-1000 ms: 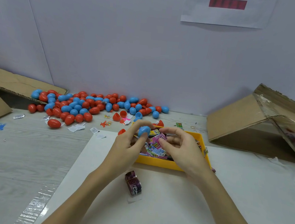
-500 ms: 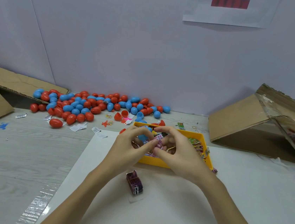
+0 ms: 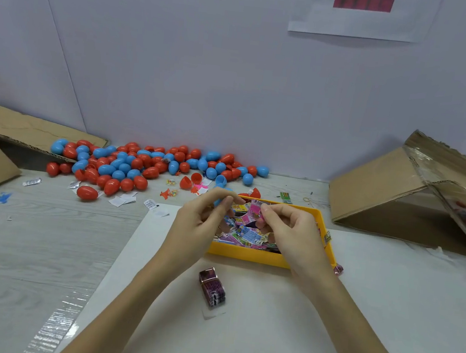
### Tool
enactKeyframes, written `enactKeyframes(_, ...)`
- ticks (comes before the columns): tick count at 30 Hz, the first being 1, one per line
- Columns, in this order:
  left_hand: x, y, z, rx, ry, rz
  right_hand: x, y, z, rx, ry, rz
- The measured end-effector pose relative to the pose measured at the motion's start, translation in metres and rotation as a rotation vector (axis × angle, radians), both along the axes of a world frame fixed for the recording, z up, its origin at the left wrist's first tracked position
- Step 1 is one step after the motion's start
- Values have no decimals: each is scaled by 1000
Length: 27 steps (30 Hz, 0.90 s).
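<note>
Pink leaflet hangs just above the yellow tray of printed slips. Your left hand and right hand each pinch one end, fingers curled. Purple box lies on the white sheet, between your forearms.

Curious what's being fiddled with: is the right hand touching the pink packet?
Touching: the head view shows the right hand pinching the pink packet's edge above the yellow tray.

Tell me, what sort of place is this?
Probably a hand-packing bench for toys: a pile of red and blue eggs, a yellow tray of printed slips, and cardboard boxes tipped over at both sides.
</note>
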State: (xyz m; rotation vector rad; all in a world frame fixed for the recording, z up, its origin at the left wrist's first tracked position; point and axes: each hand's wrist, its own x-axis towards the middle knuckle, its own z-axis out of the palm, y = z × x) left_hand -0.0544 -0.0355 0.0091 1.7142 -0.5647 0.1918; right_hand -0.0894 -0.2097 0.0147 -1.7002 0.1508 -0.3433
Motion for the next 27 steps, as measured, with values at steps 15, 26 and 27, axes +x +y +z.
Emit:
enactKeyframes(15, -2, -2, -3, 46, 23, -60, -1, -4, 0, -286, -42, -38)
enactKeyframes(26, -3, -3, -4, 46, 24, -20, -3, -1, -1, -223, -38, 27)
enactKeyframes(27, -3, -3, -5, 37, 27, -19, -3, 1, -1, -179, -33, 41)
